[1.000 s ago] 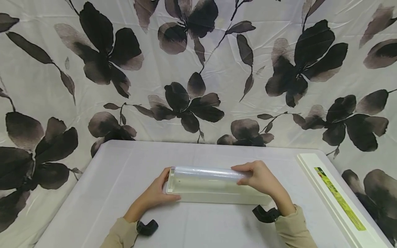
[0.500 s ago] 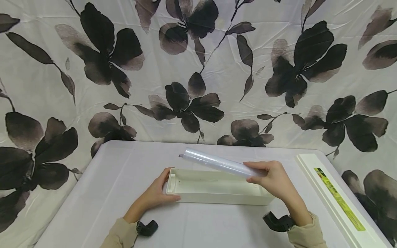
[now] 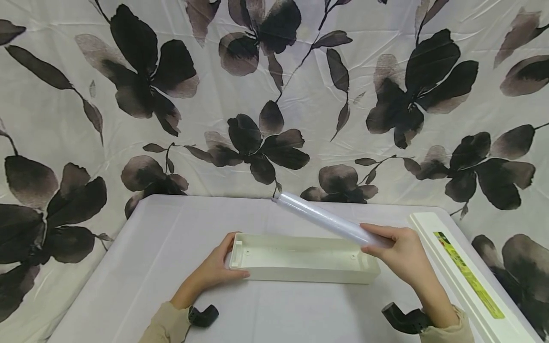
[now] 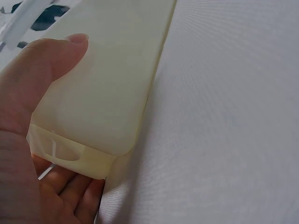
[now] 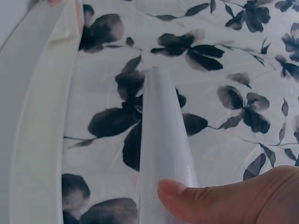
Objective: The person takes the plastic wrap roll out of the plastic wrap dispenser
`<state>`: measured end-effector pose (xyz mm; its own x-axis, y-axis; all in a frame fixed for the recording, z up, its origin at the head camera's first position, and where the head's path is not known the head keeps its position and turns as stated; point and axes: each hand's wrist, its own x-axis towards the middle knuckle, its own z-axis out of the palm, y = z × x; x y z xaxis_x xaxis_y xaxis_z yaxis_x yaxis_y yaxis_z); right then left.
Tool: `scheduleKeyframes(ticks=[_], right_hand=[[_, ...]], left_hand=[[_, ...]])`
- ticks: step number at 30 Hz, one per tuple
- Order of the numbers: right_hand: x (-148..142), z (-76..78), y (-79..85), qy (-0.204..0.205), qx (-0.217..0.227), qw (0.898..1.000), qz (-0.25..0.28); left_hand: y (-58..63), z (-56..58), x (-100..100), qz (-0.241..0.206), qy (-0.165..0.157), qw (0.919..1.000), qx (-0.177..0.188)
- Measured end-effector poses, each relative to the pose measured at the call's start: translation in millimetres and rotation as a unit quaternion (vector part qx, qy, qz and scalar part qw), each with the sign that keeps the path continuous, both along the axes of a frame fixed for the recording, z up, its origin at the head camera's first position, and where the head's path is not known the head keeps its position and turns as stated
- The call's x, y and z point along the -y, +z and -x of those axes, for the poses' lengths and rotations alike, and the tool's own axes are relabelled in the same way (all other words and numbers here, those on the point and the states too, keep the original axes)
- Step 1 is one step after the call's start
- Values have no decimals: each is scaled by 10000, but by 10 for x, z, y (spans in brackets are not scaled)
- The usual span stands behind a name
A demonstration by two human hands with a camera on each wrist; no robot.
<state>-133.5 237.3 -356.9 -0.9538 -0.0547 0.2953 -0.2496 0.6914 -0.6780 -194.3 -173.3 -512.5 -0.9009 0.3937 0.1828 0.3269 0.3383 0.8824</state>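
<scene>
My left hand [image 3: 222, 261] grips the left end of a long cream plastic box [image 3: 300, 274], thumb on the front wall and fingers round the end. In the left wrist view the thumb lies flat against the box wall [image 4: 107, 84]. Nothing shows inside the box in the head view. My right hand [image 3: 401, 250] holds a roll of clear plastic wrap [image 3: 321, 216] by its right end. The roll is raised above the box, its far end tilted up and to the left. The right wrist view shows my thumb across the wrap roll [image 5: 163, 130].
A long white lid-like piece [image 3: 437, 224] with a yellow-green label [image 3: 469, 275] lies along the table's right side. The white-covered table [image 3: 171, 224] ends at a floral curtain [image 3: 206, 95] behind it. Black camera mounts sit on both wrists.
My right hand has lifted the plastic wrap roll out of the box and moved it right, its left end rising. My left hand has stayed on the box.
</scene>
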Motion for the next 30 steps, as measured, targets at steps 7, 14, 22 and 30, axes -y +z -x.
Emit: scheduleKeyframes(ticks=[7,14,22,30], right_hand=[[-137,-77,-68,-481,-207,9983,-265],[-331,-162,-142,-936,-24,9953,-230],[-555,-212,-270,-1491,176,9878,-416],[-773,-256,-421,-2020,836,9751,-363]], left_hand=[[0,-6,2,-18,17,10000,46],[6,-4,-8,-36,-14,10000,49],[13,2,-3,-74,-47,9999,87],[13,11,3,-29,-40,9999,101]])
